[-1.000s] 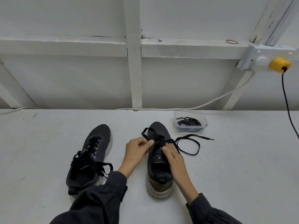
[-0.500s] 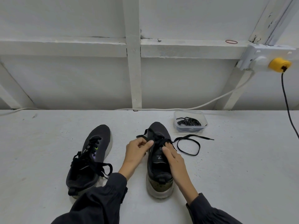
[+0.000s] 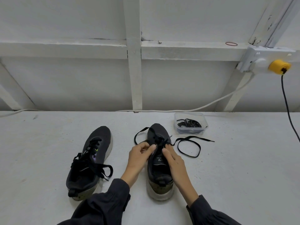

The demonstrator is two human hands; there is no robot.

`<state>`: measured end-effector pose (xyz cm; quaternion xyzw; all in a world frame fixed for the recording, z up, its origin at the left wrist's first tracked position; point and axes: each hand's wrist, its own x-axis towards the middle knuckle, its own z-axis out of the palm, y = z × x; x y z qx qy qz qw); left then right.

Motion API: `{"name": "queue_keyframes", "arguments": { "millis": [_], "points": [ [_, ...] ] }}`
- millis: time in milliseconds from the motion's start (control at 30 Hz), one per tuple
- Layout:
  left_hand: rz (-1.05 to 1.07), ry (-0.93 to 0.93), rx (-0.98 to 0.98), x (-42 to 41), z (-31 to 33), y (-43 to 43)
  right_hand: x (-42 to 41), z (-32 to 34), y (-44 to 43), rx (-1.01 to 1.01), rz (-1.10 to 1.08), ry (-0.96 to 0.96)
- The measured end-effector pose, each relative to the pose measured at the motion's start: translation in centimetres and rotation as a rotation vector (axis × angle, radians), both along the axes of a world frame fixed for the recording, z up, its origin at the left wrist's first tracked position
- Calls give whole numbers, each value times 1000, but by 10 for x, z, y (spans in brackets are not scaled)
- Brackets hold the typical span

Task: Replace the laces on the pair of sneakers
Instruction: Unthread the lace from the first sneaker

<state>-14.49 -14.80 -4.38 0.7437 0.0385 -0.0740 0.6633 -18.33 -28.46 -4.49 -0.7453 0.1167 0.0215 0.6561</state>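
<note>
Two dark sneakers stand on the white table, toes pointing away from me. The left sneaker [image 3: 90, 161] is laced, its black lace tied loosely. At the right sneaker [image 3: 159, 176], my left hand [image 3: 139, 155] pinches the black lace [image 3: 189, 146] at the upper eyelets. One end of that lace loops out to the left of the toe, the other trails in a loop to the right on the table. My right hand [image 3: 174, 161] rests on the tongue with its fingertips at the lacing.
A clear plastic tub [image 3: 190, 123] with coiled black laces sits behind and right of the right sneaker. A white cable [image 3: 211, 104] runs along the table's back edge to a wall socket [image 3: 259, 62] with a yellow plug [image 3: 279, 66] and black cord at right.
The lace's left end has been drawn out into a wider loop beside the toe. Both hands stay at the upper eyelets; the sneakers have not moved.
</note>
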Motion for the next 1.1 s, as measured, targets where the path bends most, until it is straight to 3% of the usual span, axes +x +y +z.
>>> {"name": "queue_keyframes", "arguments": {
  "millis": [67,233,400,533,667,800,967,1100],
  "points": [
    [84,-31,-1,6,7,4,-1,1,-1,3,5,-2],
    [304,-81,-235,16,24,9,-1,-1,-5,9,18,1],
    [207,-4,-256,4,14,2,0,-3,-2,-18,11,3],
    [57,4,-106,-8,-3,-3,-1,-3,0,4,2,-8],
    [195,-131,39,2,1,0,0,-1,-2,-15,5,5],
    [317,-194,-66,9,11,-1,0,-3,-7,-19,21,1],
    [236,-57,-111,0,2,-5,1,-6,-5,-125,33,-20],
    [110,6,-101,-7,-9,0,3,-2,-7,-251,-63,-168]
  ]
}}
